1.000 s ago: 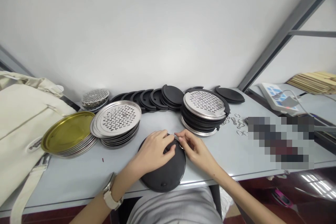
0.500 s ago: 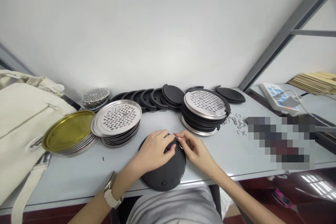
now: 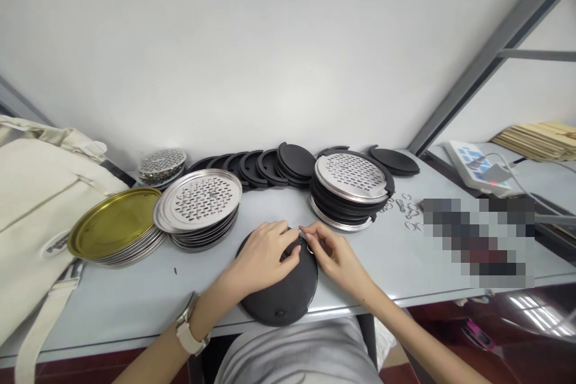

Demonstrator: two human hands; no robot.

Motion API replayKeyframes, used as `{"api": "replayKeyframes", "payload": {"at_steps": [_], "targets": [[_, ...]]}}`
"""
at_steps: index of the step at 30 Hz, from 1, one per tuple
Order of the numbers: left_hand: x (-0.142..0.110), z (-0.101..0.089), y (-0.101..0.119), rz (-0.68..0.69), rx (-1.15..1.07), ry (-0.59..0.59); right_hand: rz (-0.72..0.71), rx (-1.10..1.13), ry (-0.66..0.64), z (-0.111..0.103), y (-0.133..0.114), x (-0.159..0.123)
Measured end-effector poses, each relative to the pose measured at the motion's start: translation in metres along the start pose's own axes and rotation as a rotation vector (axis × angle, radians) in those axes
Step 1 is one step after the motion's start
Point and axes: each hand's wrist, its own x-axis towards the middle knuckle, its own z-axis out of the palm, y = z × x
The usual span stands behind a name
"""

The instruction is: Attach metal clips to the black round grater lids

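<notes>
A black round disc (image 3: 288, 294) lies at the table's front edge, close to my body. My left hand (image 3: 265, 255) is curled over its upper part, gripping it, with thumb and forefinger near the far right rim. At that same rim my right hand (image 3: 330, 249) pinches a small metal ring (image 3: 309, 248), mostly hidden by the fingertips. Behind the right hand stands a stack of black discs (image 3: 346, 207) topped by a silver perforated grater plate (image 3: 353, 175). Loose metal rings and clips (image 3: 410, 211) lie to the right of it.
To the left stand a stack of grater plates (image 3: 209, 201) and a stack of gold-coloured round lids (image 3: 117, 222), beside a cream bag (image 3: 40, 192). More black discs (image 3: 252, 168) line the wall. A white power strip (image 3: 472, 168) and wooden boards (image 3: 540, 141) are at the right.
Both hands keep their hold at the disc's rim, with barely any finger movement. The whole view has shifted very slightly.
</notes>
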Motion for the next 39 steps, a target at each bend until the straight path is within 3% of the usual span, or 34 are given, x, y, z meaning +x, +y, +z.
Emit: {"api": "replayKeyframes", "payload": {"at_steps": [27, 39], "targets": [[0.0024, 0.0031, -0.0016, 0.049, 0.004, -0.014, -0.021, -0.018, -0.041, -0.0008, 0.0027, -0.0013], [0.002, 0.0051, -0.0037, 0.065, 0.008, -0.01, -0.062, -0.097, -0.137, -0.0073, 0.0074, 0.0075]]}}
